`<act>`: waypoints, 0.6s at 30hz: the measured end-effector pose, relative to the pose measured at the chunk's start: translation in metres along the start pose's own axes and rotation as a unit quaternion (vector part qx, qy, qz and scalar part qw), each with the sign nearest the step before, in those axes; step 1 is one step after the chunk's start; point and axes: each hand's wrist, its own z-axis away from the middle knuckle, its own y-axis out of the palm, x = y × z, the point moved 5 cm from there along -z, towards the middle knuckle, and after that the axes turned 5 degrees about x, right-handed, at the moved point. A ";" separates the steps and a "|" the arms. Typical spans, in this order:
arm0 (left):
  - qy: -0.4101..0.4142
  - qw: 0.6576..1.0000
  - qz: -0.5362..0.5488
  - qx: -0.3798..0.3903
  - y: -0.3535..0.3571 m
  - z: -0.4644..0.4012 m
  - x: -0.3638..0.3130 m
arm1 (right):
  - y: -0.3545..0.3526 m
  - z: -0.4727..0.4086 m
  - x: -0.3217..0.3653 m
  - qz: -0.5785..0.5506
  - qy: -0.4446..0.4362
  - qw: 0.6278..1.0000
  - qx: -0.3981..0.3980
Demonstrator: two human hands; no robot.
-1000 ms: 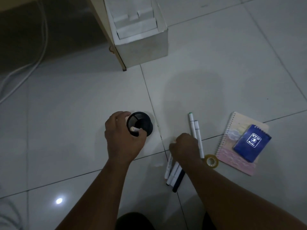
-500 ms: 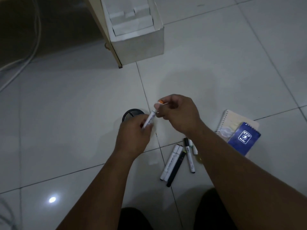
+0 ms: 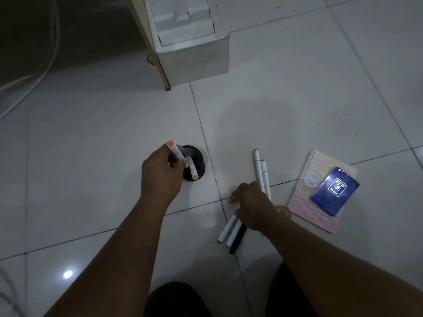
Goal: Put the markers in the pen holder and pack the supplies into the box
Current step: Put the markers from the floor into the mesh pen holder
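The left hand point(image 3: 160, 177) grips an orange-capped marker point(image 3: 175, 151) over the black pen holder point(image 3: 194, 163), where another marker point(image 3: 193, 170) already leans. At four o'clock, the right hand point(image 3: 250, 208) rests loosely curled on floor markers point(image 3: 231, 232), possibly pinching one. The blue booklet point(image 3: 334, 191) bears unreadable white print. The white box point(image 3: 192, 58) stands at twelve.

Orange-capped marker point(image 3: 175, 152) tilted over black pen holder point(image 3: 196, 164), box point(image 3: 190, 37) behind.

Tiled floor point(image 3: 297, 99) carries box point(image 3: 194, 56), pen holder point(image 3: 196, 165), markers point(image 3: 261, 172), tape roll point(image 3: 282, 210), notebook point(image 3: 306, 209).
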 end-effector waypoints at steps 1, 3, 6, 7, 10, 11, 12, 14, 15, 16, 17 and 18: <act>-0.002 1.000 -0.016 0.014 0.002 -0.001 0.004 | 0.000 -0.002 0.000 0.012 -0.009 1.000 0.005; 0.011 0.998 -0.051 0.029 0.005 -0.003 0.010 | -0.002 -0.007 0.003 0.021 -0.027 0.999 0.022; 0.035 0.995 -0.080 0.043 0.007 -0.005 0.015 | -0.005 -0.014 0.005 0.048 -0.047 0.996 0.060; 0.036 0.995 -0.077 0.050 0.007 -0.005 0.015 | -0.006 -0.015 0.005 0.070 -0.060 0.994 0.063; 0.022 0.997 -0.061 0.048 0.006 0.002 0.013 | -0.007 -0.015 0.007 0.155 -0.097 0.981 0.060; 0.023 0.997 -0.061 0.031 0.005 0.005 0.011 | -0.009 -0.015 0.007 0.178 -0.105 0.977 0.055; 0.030 0.997 -0.065 0.011 0.003 0.008 0.009 | -0.012 -0.016 0.008 0.191 -0.111 0.974 0.047; 0.051 0.997 -0.064 -0.010 0.002 0.015 0.003 | -0.021 -0.017 0.008 0.183 -0.109 0.976 0.035; 0.063 0.996 -0.065 -0.009 0.003 0.017 0.001 | -0.025 -0.017 0.008 0.169 -0.105 0.979 0.035; 0.075 0.994 -0.075 -0.006 0.005 0.019 -0.001 | -0.028 -0.019 0.007 0.162 -0.102 0.981 0.040; 0.086 0.992 -0.089 -0.001 0.008 0.021 0.000 | -0.029 -0.020 0.007 0.168 -0.102 0.979 0.049; 0.092 0.991 -0.097 0.005 0.010 0.021 0.001 | -0.028 -0.020 0.006 0.184 -0.103 0.976 0.055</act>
